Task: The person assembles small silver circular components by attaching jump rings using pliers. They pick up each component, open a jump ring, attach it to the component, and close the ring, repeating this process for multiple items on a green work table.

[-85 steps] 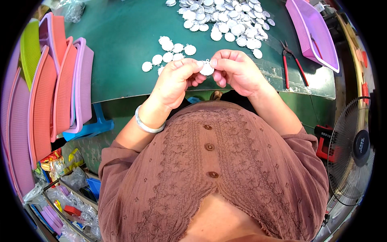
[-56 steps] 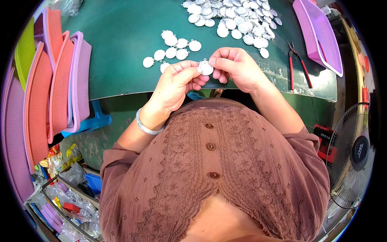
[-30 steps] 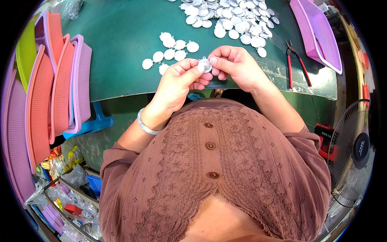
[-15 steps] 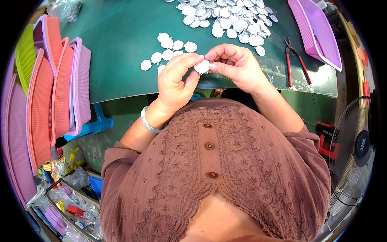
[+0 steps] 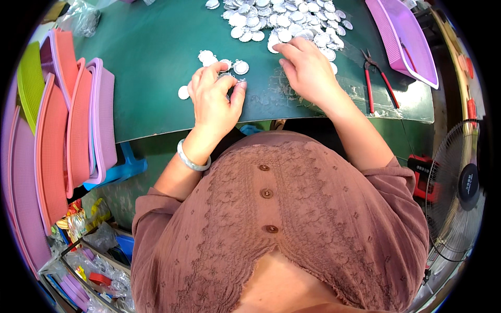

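Note:
My left hand (image 5: 215, 98), fingers bent, is over the small group of discs at the middle of the table. Between its thumb and forefinger shows part of a silvery disc (image 5: 227, 76), mostly hidden by the fingers. Around it lie more round, scallop-edged metal discs with small loops, such as one disc (image 5: 241, 67) just right of the fingers. Farther right, my right hand (image 5: 309, 70) reaches to the near edge of a large heap of the same discs (image 5: 282, 21). Its forefinger touches a disc (image 5: 272, 45) there, with the thumb held apart.
Red-handled pliers (image 5: 373, 78) lie at the table's right, beside a purple basket (image 5: 402, 47) with another red-handled tool inside. Stacked plastic baskets (image 5: 78, 120) stand at the left. A fan (image 5: 454, 188) is at the right, below the green table's edge (image 5: 172, 134).
My hands have moved apart. The left went with the disc to the small group; the right let go of that disc and moved up to the large heap.

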